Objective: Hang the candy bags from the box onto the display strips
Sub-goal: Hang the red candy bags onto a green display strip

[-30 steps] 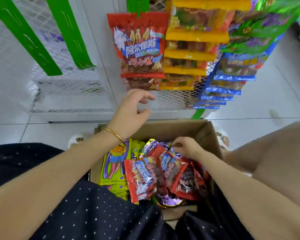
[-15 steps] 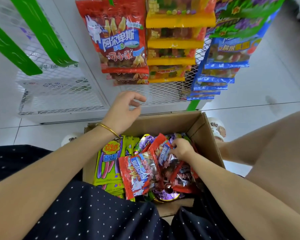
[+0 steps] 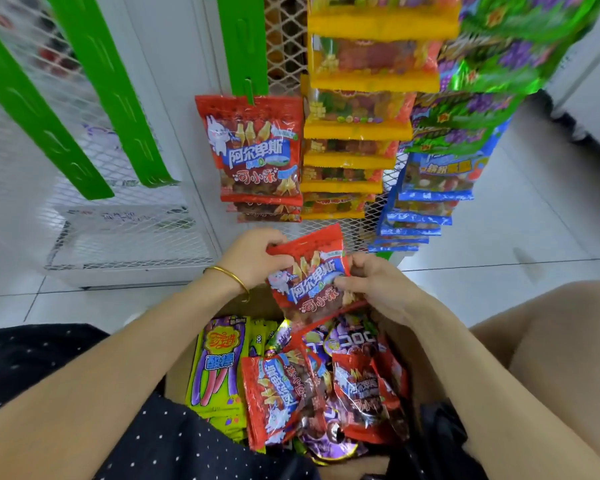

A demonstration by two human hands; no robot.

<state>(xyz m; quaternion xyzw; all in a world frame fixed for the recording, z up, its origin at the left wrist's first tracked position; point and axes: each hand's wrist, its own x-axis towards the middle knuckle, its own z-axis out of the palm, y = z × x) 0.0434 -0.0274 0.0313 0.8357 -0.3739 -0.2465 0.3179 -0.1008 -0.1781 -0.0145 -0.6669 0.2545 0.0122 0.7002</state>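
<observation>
- Both hands have a grip on one red candy bag [image 3: 309, 275]: left hand [image 3: 257, 261] pinches its top corner, right hand [image 3: 378, 289] holds the right edge.
- Bag's up in the air over the box [image 3: 404, 344], just below the green display strip [image 3: 245, 46] that already carries matching red bags [image 3: 255, 150].
- Likely snag: the hang hole misses the strip's hook, so the bag drops back into the box.
- Could also bump the hung red bags and knock one loose.
- Plenty of other bags [image 3: 281, 393] left in the box.
</observation>
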